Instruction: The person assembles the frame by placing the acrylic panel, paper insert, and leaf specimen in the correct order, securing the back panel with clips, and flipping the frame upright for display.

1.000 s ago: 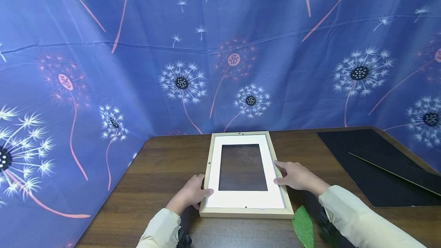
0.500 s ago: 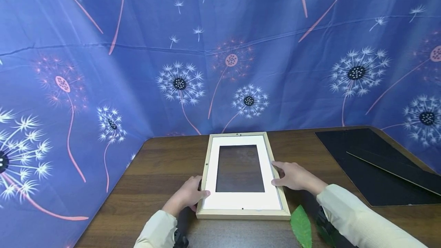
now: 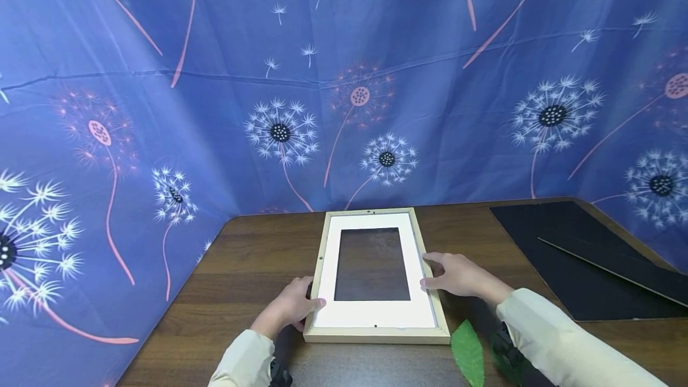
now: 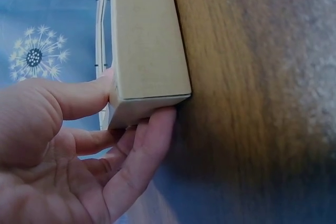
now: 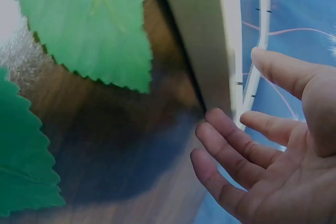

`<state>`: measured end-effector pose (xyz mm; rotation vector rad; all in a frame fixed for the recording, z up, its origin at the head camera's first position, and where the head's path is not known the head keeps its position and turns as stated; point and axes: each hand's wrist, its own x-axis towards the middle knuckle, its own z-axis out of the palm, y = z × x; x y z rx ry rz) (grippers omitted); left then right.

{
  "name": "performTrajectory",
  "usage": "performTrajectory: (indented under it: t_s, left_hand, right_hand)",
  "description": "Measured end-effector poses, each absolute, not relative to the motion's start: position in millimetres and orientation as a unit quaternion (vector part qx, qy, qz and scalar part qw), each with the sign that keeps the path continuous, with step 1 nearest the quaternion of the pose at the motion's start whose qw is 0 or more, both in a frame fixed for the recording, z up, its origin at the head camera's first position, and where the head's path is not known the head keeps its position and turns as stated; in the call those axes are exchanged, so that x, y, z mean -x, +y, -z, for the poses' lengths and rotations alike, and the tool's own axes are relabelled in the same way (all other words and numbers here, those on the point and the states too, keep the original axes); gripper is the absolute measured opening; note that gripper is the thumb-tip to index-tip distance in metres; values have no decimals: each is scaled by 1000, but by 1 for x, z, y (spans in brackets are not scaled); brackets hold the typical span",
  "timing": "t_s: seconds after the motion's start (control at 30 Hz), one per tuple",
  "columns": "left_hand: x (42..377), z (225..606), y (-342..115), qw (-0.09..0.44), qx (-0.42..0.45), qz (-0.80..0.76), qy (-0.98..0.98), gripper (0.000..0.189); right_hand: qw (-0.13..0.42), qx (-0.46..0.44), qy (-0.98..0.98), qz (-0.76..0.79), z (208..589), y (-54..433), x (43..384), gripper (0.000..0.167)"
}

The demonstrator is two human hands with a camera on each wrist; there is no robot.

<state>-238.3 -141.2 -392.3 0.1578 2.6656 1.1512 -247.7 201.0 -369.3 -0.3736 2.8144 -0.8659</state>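
A pale wooden picture frame point(image 3: 377, 338) lies flat on the table in the head view. Inside it sits a white mat point(image 3: 371, 313) with a rectangular opening, through which a dark, wood-like surface shows. My left hand point(image 3: 290, 305) grips the frame's near left side, thumb over the rim. The left wrist view shows its fingers point(image 4: 137, 166) bent against the frame's corner and outer side. On the opposite side, my right hand point(image 3: 457, 276) holds the right edge. Its thumb point(image 5: 283, 72) reaches over the rim while the fingertips meet the outer wall.
A green leaf point(image 3: 467, 352) lies by the frame's near right corner; the right wrist view shows a second leaf point(image 5: 23, 156). At the right, a black board point(image 3: 559, 282) lies beneath another black panel point(image 3: 618, 255). A blue dandelion-print cloth point(image 3: 344, 28) hangs behind the table point(image 3: 242, 255).
The head view has shifted slightly, carrying the whole scene a little left. Both hands keep their places on the picture frame.
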Motion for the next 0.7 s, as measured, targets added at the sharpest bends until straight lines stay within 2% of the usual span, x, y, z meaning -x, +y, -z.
performTrajectory:
  t_s: [0.7]
  left_hand:
    - [236,391,-142,124,-50,-406,904,61]
  right_hand:
    - [26,134,934,329,351,242,221,55]
